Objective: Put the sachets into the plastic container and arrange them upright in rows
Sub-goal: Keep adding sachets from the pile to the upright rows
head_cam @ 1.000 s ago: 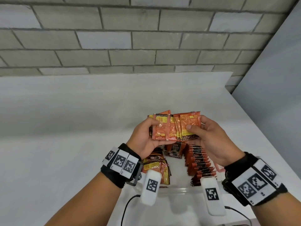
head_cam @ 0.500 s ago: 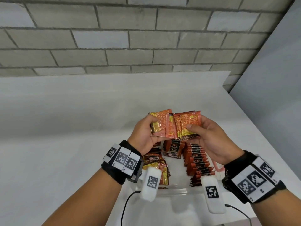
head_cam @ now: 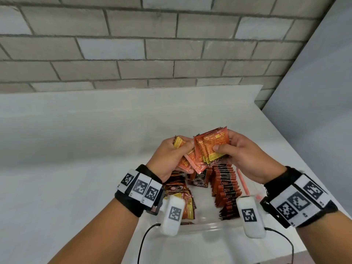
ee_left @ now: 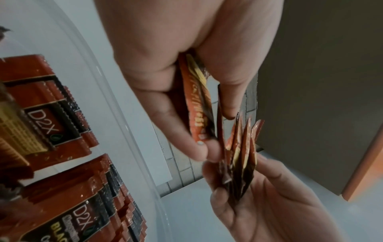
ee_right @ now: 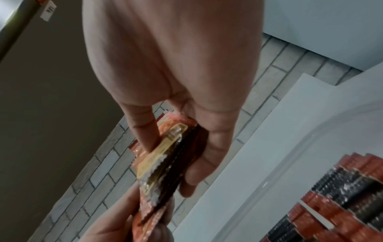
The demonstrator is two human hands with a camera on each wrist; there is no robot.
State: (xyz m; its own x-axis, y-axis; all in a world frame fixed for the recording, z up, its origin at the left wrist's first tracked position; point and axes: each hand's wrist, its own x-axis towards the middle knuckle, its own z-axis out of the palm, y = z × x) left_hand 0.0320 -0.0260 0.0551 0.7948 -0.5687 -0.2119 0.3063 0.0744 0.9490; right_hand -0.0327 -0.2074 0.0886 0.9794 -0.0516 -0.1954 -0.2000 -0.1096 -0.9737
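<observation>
- The left hand (head_cam: pixel 172 155) pinches a few orange sachets (head_cam: pixel 185 161) between thumb and curled fingers, above the container (head_cam: pixel 200 226).
- The right hand (head_cam: pixel 245 157) grips a fanned bunch of sachets (head_cam: pixel 213 147), thumb across their face, edges touching the left hand's sachets.
- Below, more sachets stand in a row (head_cam: pixel 225 189) inside the clear container on the white table (head_cam: pixel 76 149).

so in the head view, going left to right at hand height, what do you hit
left hand → its few sachets → fanned sachets pinched by the right hand
</observation>
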